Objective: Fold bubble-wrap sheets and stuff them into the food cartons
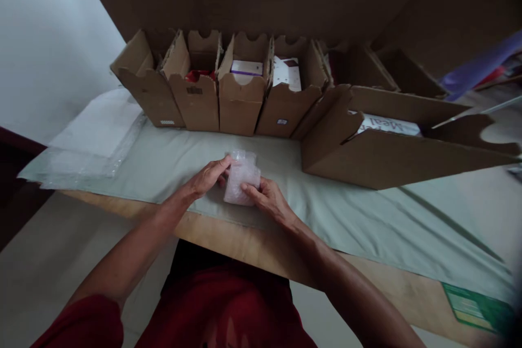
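Between my two hands, just above the cloth-covered table, is a small bundle of bubble wrap (238, 184), whitish and see-through; what lies inside it cannot be made out. My right hand (269, 198) grips its right side with the thumb across the front face. At the upper left edge, my left hand (212, 175) touches the wrap with its fingertips, the fingers bent around that side. A loose flap of the wrap stands up at the top of the bundle.
A row of open cardboard boxes (240, 109) stands behind my hands, some with small cartons inside. A larger cardboard box (367, 163) sits at the right. Bubble wrap sheets (93, 130) lie stacked at the left on the pale green cloth (179, 157). A green card (473, 307) is near the front right edge.
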